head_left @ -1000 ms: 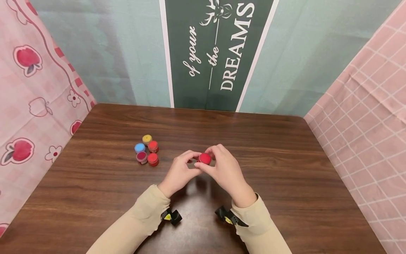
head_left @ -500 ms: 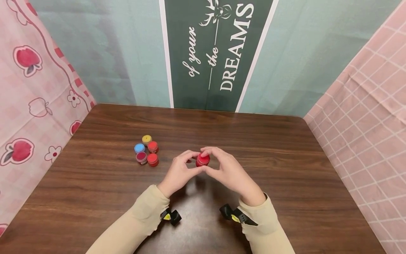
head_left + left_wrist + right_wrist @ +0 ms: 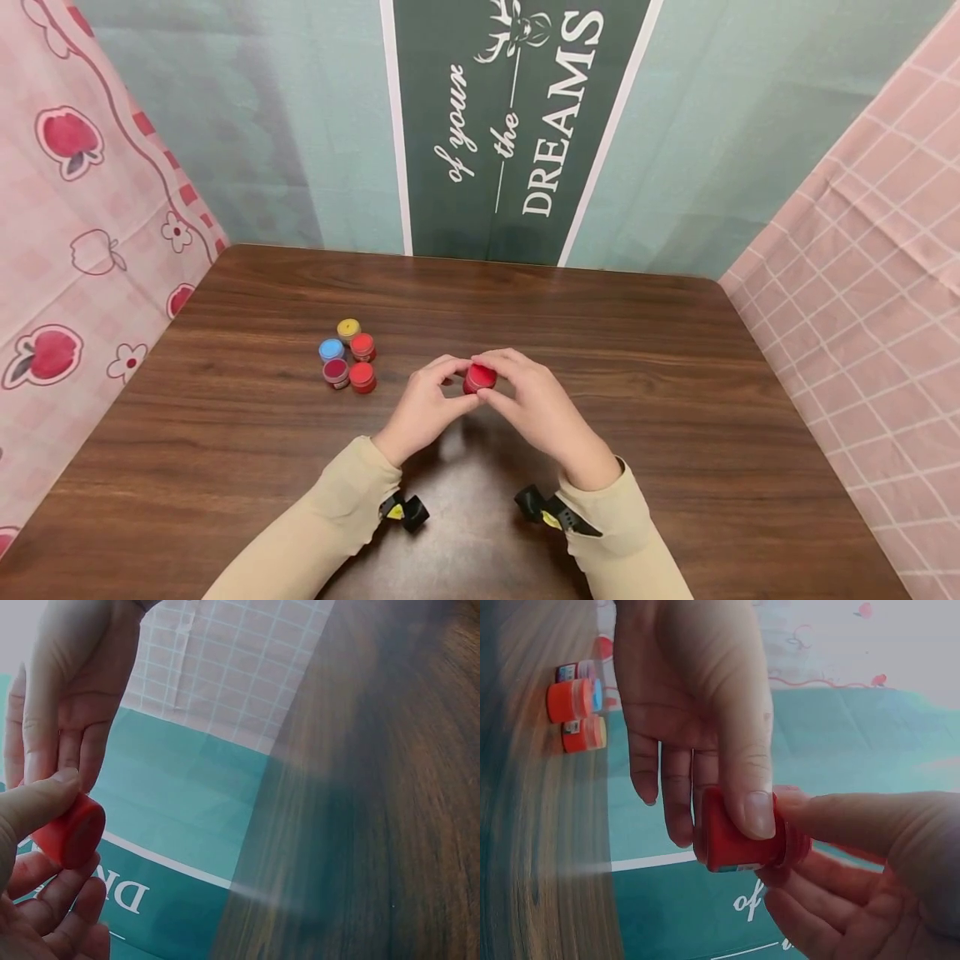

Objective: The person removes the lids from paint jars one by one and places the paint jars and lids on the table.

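A small red paint jar is held up above the table between both hands. My left hand grips its body from the left, the thumb lying along the side in the right wrist view. From the right, my right hand pinches the ridged lid with thumb and fingers. The jar's rounded base faces the camera in the left wrist view. Part of a label shows low on the body in the right wrist view. Fingers cover much of the lid.
Left of the hands, several small jars stand clustered on the brown wooden table: yellow, blue, dark red and bright red. Printed cloths hang behind and at both sides.
My right hand shifted right, its index finger crossing the lid, then came slightly back left onto it. The jar tilted so more of its side shows. My left hand stayed nearly still.
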